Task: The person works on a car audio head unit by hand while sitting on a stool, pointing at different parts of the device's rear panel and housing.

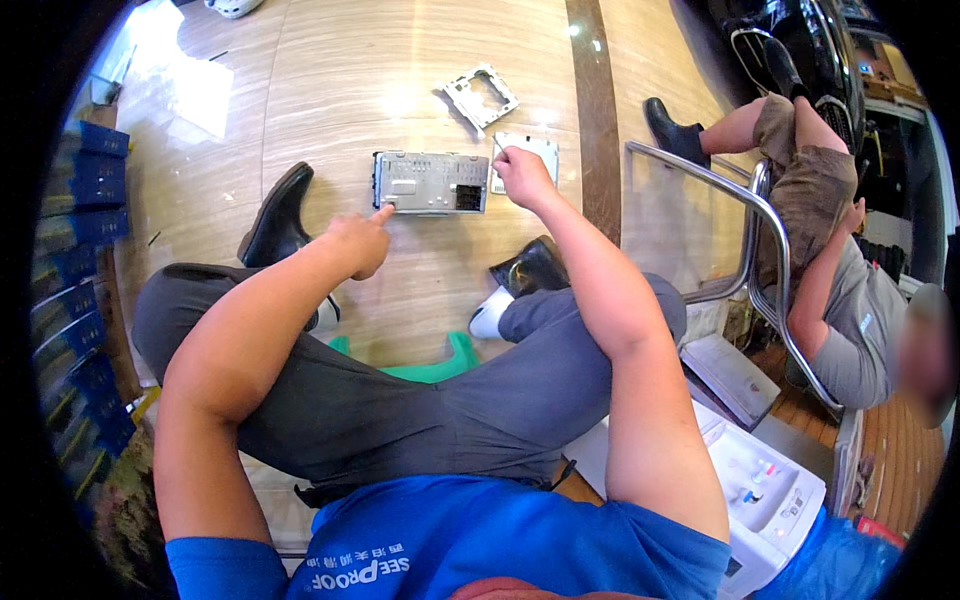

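Observation:
A silver metal box-shaped unit, like a car radio (430, 185), lies on the tiled floor between my feet, with a dark connector socket at its near right corner. My left hand (358, 243) stretches its index finger to the unit's near left edge, the other fingers curled with nothing seen in them. Just right of the unit, my right hand (525, 177) has its fingertips pinched together, a thin thing too small to name at their tips. Partly under that hand lies a flat silver plate (542, 152). Beyond it rests a whitish open frame (463, 98) with a square hole.
A green stool (462, 352) is beneath me. Blue boxes (95, 220) are stacked at the left. On the right, another person (860, 320) sits on a metal-framed chair (775, 215), with a white water dispenser (775, 480) nearer me. A glossy black vehicle (845, 50) stands far right.

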`<state>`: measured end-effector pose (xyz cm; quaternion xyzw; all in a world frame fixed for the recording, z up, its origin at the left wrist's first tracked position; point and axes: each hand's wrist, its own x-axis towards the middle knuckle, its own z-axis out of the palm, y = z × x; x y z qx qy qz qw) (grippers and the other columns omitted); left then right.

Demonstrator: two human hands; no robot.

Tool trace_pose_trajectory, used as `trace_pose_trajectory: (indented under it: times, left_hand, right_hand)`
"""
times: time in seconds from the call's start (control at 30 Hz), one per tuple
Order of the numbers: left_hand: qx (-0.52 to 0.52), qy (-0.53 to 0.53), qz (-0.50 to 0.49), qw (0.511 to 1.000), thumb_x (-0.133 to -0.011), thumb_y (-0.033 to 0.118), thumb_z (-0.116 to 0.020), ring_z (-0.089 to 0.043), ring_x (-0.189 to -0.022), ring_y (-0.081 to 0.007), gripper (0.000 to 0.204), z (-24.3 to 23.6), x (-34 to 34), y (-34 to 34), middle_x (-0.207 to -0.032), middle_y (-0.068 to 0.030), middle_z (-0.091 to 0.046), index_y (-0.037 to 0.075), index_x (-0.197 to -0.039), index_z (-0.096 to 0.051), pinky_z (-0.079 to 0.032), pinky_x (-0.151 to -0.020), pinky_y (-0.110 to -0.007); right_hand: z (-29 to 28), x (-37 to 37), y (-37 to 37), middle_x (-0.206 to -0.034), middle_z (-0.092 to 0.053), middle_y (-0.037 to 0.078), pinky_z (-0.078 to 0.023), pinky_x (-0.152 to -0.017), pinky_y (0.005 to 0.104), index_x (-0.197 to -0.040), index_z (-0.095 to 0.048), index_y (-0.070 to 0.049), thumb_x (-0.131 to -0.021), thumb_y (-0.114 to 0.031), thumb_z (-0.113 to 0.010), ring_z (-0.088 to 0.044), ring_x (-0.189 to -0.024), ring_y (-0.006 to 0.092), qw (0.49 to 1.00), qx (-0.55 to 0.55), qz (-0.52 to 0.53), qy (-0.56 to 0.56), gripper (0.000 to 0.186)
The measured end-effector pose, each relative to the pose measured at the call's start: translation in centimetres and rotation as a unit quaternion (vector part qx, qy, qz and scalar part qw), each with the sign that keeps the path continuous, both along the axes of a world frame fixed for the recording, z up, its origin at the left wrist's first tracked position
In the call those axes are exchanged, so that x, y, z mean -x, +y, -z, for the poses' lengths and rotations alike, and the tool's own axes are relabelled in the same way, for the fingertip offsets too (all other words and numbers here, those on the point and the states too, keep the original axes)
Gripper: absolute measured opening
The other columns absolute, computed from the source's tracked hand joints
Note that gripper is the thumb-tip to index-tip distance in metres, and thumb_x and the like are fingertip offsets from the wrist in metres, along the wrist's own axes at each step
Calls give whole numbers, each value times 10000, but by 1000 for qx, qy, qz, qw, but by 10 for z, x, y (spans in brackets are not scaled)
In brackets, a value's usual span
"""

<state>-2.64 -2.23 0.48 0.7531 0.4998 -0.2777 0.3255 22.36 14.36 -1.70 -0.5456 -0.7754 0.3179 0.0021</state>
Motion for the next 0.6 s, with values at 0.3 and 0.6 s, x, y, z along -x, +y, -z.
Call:
trace_pose_trajectory:
  times: [0.3, 0.6]
  left_hand:
    - [37, 1, -21, 999, -867, 156, -634, -629, -1139, -351, 309, -11, -1, 9, -1618, -138, -222, 43, -1147, -698, -523, -922, -452]
    - [93, 27, -26, 995, -876, 162, -663, -611, -1187, -325, 321, -21, -8, 15, -1642, -89, -163, 82, -1184, -702, -526, -902, -449]
  right_hand:
    - [9, 6, 9, -948, -690, 219, -507, -826, 456, -945, -676, -18, -911, -205, -628, -649, -931, 390, 998, -17, -36, -50, 196]
    - [11, 6, 5, -954, -688, 224, -506, -825, 467, -953, -667, -13, -919, -221, -626, -648, -935, 398, 996, -24, -56, -64, 215]
